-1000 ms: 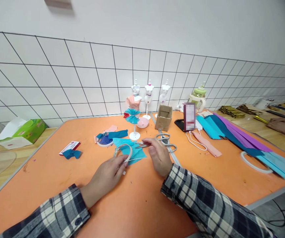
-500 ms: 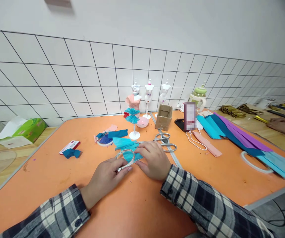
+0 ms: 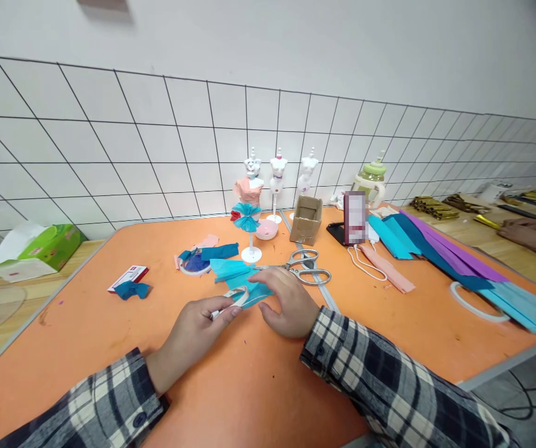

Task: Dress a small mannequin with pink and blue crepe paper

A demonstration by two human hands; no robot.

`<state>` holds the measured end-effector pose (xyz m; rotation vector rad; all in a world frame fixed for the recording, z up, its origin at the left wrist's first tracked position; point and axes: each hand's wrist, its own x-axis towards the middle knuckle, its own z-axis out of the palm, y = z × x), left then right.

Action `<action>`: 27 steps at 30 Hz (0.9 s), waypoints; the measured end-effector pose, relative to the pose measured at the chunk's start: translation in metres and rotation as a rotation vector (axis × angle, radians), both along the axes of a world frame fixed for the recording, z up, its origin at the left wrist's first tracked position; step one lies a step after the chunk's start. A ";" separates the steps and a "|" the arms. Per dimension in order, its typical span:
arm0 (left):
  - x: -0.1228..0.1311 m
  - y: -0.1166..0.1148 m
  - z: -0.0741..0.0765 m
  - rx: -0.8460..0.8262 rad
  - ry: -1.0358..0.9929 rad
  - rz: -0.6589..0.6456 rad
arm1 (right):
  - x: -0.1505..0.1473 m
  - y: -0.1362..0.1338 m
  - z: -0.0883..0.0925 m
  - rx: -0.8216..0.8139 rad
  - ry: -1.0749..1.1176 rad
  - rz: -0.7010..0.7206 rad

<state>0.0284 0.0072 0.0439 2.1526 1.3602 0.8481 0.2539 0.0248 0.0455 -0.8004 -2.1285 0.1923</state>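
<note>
My left hand [image 3: 200,333] pinches a narrow white strip [image 3: 237,292] that bends into a small loop; I cannot make out its exact kind. Just right of it, my right hand [image 3: 289,305] is open, its thumb apart from its curved fingers, with fingertips over a light blue crepe paper piece [image 3: 230,269]. The paper lies on the table, its right part covered by that hand. Behind the right hand lie metal scissors [image 3: 312,275], their blades pointing left towards the paper and partly hidden.
A small dress form [image 3: 249,193] wears pink and blue paper; two bare ones stand behind. A cardboard box [image 3: 305,221], a phone [image 3: 355,218] and a bottle [image 3: 371,180] are right. Crepe paper strips [image 3: 454,249] lie further right, near another person's arm [image 3: 533,236].
The white strip's loop has become smaller and lower. My right hand's fingers have come away from it and spread a little. The view has shifted slightly.
</note>
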 end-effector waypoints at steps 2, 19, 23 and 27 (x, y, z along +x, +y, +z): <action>0.000 0.000 0.001 0.010 -0.019 0.013 | -0.001 0.000 0.000 0.018 -0.030 0.041; 0.005 0.000 -0.006 0.112 0.247 -0.249 | -0.007 -0.002 -0.002 0.059 -0.315 0.040; 0.002 -0.002 -0.008 0.112 0.252 -0.297 | -0.010 -0.004 -0.003 -0.105 -0.272 0.100; 0.001 -0.005 -0.006 0.133 0.196 -0.359 | -0.010 -0.001 0.000 -0.357 -0.045 0.242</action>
